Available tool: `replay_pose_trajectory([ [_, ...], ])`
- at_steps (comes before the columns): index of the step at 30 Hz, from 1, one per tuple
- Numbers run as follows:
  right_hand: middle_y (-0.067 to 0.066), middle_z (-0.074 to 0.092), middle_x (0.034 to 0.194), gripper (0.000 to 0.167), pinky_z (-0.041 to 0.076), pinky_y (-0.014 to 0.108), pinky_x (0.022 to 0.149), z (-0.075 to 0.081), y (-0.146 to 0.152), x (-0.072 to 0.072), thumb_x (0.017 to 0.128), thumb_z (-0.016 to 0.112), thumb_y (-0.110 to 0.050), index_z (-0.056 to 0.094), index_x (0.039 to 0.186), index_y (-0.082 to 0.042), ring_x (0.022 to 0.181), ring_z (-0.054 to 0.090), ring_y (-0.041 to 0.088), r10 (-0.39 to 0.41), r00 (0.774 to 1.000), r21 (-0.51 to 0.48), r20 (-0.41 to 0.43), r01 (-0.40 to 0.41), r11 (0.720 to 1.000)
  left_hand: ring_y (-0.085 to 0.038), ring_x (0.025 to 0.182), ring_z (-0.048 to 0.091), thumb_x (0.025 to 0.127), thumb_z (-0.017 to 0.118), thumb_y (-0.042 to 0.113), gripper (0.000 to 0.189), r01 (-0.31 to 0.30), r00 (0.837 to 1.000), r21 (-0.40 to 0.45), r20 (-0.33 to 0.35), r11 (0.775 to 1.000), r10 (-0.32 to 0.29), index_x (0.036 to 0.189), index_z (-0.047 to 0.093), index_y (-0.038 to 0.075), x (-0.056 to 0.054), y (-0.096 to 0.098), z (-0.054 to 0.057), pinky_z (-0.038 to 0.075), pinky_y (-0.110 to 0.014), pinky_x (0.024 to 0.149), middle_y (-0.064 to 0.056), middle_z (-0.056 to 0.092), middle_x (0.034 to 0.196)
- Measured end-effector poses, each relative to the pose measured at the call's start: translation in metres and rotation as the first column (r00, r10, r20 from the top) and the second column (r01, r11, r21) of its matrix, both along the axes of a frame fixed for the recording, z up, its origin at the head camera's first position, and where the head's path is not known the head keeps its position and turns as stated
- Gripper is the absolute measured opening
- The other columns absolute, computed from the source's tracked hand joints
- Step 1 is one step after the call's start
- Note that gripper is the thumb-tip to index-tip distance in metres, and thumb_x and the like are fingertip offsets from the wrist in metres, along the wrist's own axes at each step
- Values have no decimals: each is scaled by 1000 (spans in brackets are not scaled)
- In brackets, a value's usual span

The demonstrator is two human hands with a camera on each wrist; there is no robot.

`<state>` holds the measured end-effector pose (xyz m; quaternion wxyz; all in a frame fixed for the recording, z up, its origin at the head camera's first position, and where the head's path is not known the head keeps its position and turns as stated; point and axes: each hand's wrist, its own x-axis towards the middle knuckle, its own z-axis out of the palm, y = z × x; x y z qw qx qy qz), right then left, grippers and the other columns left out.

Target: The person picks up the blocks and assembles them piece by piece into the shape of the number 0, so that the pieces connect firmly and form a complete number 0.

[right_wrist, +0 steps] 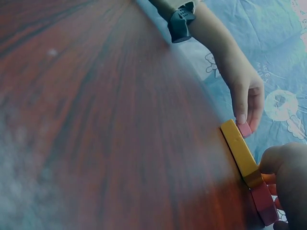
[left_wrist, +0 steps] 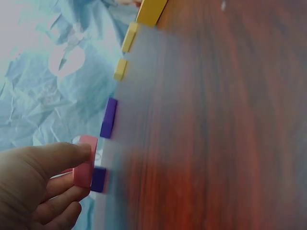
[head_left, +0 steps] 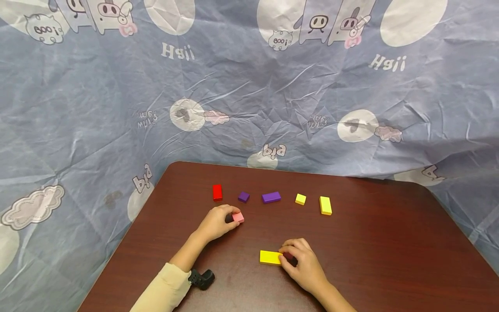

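Fingers of your left hand (head_left: 218,223), nearly closed, pinch the pink block (head_left: 238,217); your right hand (head_left: 306,266) grips the right end of the long yellow block (head_left: 270,258), where a red block (right_wrist: 264,205) meets it.

Head view: high, facing forward-down over tabletop (head_left: 390,242); wrist views: low, close, sharing pink block (left_wrist: 84,167).
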<state>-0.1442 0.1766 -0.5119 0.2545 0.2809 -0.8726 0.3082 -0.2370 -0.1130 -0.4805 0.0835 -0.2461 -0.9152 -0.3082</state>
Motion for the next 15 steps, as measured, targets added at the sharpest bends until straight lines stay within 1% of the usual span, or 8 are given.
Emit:
replay_pose_trajectory([
  [6,-4,66,96,19,47,20,73,1,0,0,72,82,-7,72,84,-17,90,52,8,-4,1000,6,4,4,1000,-18,98,63,84,77,21,29,60,998,-16,-20,998,-60,110,70,10,11,9,5,52,-37,87,-1,68,106],
  [8,-4,66,96,19,47,20,74,1,0,0,72,82,-7,72,84,-17,90,52,8,-6,1000,7,7,6,1000,-18,97,63,84,77,21,29,81,997,-22,-16,996,-81,110,70,10,15,12,6,52,-36,87,-1,68,105],
  [15,-5,65,96,18,46,19,75,0,0,1,72,83,-7,72,84,-17,91,52,8,-13,1000,10,14,13,1000,-13,92,61,85,77,22,29,170,985,-70,7,983,-170,111,70,11,30,23,4,52,-31,85,2,67,104],
])
